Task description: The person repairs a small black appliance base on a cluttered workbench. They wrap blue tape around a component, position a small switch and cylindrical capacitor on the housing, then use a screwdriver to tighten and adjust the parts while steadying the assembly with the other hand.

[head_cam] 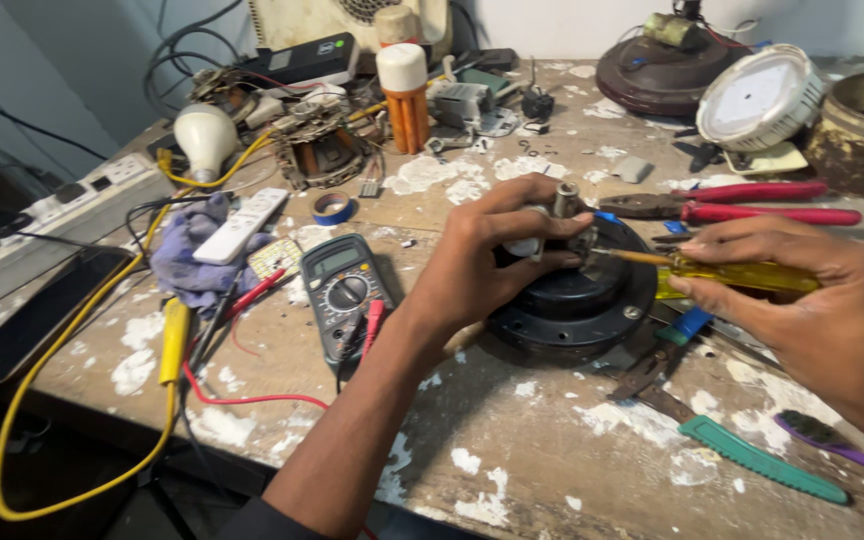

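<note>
A round black fan motor (572, 300) with a metal shaft (565, 198) lies on the paint-spattered wooden workbench (512, 440). My left hand (492, 255) grips the motor's top around the shaft, fingers curled over a small white part. My right hand (802, 310) holds a screwdriver with a yellow transparent handle (742, 275); its tip touches the motor just beside the shaft.
A grey multimeter (344, 290) with red leads lies left of the motor. Red-handled pliers (742, 200) lie behind, green-handled pliers (742, 450) in front. A white remote (242, 225), blue cloth, bulb (204, 138), tape roll, power strip (42, 215) and round lamp parts crowd the back.
</note>
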